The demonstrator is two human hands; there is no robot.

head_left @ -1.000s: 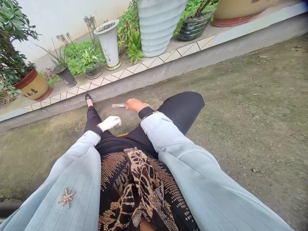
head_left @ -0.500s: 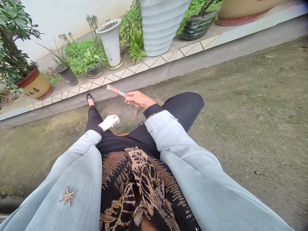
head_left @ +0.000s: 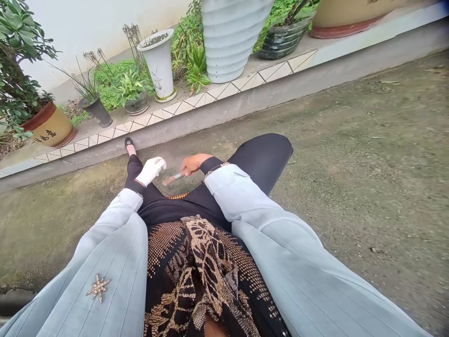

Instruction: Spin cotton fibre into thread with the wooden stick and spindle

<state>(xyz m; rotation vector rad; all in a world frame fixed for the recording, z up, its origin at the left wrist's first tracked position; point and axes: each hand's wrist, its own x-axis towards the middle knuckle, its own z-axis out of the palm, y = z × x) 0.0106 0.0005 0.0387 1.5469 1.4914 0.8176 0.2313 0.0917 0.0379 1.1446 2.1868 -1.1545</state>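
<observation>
Holding a brown stick [head_left: 173,179] in the right hand [head_left: 191,165], with bare fingers closed around it. Gripping near one end of the part in sight, with the rest poking out past the fingers, toward the left hand [head_left: 151,171] and down a little toward the lap. Cannot tell about any part inside or behind the right hand. Can see a shiny silver band [head_left: 178,176] wrapped around the stick, right next to the fingers. Looks a bit blurry there.

Wearing a white glove on the left hand, with fingers curled in. Cannot tell about anything tiny pinched inside. Near the tip of the stick, but not touching it.

Now counting: one stick, one silver band, two hands, one white glove. On the ledge [head_left: 210,97], seven pots, among them one tall white pot [head_left: 159,68], one big ribbed pot [head_left: 229,44] and one dark green pot [head_left: 284,43]. Also one black shoe [head_left: 128,141], one star pin [head_left: 98,288] on the pale blue jacket [head_left: 121,262], and one orange and black striped thing [head_left: 178,196] by the lap.
</observation>
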